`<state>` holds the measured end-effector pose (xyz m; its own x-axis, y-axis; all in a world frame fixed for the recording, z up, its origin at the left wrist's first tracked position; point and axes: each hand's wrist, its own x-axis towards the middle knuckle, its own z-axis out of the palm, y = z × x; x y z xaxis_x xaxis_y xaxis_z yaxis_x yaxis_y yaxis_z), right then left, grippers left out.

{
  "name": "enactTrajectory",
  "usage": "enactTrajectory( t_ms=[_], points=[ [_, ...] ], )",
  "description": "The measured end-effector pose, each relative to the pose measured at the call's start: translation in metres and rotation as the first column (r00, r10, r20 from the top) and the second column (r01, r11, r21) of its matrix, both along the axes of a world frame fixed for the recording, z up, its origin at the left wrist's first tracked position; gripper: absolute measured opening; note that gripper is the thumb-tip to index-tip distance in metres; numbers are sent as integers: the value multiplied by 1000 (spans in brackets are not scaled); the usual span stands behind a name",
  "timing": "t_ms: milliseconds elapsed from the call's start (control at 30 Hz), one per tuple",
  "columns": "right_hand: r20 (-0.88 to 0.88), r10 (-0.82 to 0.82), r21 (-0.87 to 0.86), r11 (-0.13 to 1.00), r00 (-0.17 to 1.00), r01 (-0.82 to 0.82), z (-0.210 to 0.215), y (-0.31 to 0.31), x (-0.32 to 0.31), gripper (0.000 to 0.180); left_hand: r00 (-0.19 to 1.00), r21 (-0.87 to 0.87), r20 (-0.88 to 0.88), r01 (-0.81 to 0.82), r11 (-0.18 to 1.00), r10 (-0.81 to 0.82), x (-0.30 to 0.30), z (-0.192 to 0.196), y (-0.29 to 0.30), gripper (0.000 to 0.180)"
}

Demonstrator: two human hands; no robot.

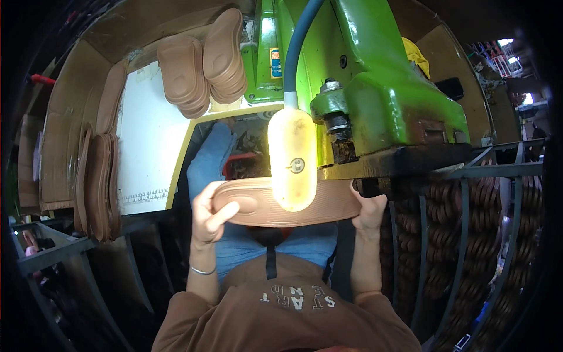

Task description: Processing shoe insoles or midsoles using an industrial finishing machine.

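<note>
Left hand [210,216] and right hand [369,210] each grasp one end of brown shoe sole [258,205], level under lit lamp [292,158]. Green machine [375,88] at one o'clock; sole stacks [202,64] at eleven.

Green machine [375,76], glowing lamp [292,158], stacked brown soles [202,64] (perhaps more at right).

Brown shoe sole [328,206], lying crosswise, tread side up, under the green machine [381,88].
</note>
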<state>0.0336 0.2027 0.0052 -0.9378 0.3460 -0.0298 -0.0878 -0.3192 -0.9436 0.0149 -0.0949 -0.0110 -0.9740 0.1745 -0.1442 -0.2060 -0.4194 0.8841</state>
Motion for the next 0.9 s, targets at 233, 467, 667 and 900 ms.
enactTrajectory(
  t_ms=[233,467,667,900],
  points=[
    [-7,90,49,995,996,-90,10,-59,-24,30,981,-100,181,95,990,-75,43,-23,-49,29],
    [-34,104,-107,988,994,-107,-9,-126,-11,50,952,-72,236,-181,981,193,95,-56,-91,29],
    [117,558,-83,830,822,-551,-32,-168,3,30,918,152,66,-397,905,391,34,-23,-77,47],
    [142,525,27,845,839,-533,-34,-170,-19,22,878,328,-170,-379,866,448,-126,30,-10,25]
  ],
)
